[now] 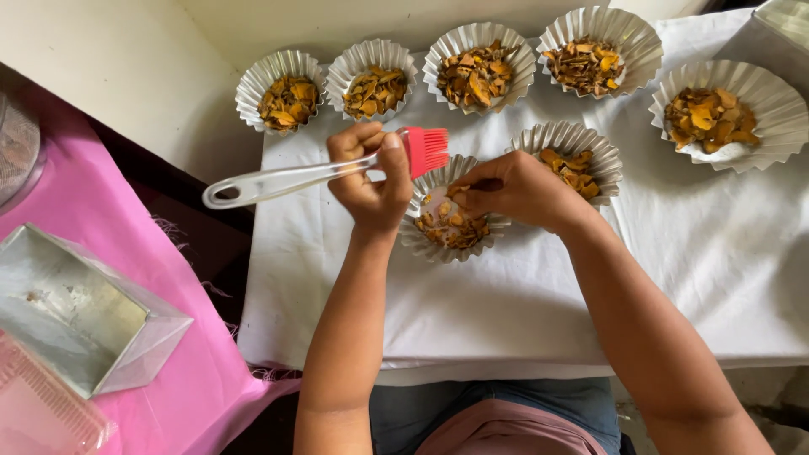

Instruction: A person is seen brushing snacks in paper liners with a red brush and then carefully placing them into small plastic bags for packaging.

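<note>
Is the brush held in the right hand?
No, the left hand grips the brush; the right hand reaches into a foil cup.

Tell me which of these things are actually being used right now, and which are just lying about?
In use:
- left hand gripping the red brush
- right hand reaching into the near foil cup of orange-brown chips
- white cloth under the cups

Lying about:
- metal loaf tin on the pink cloth
- clear plastic lid
- six other filled foil cups
</note>
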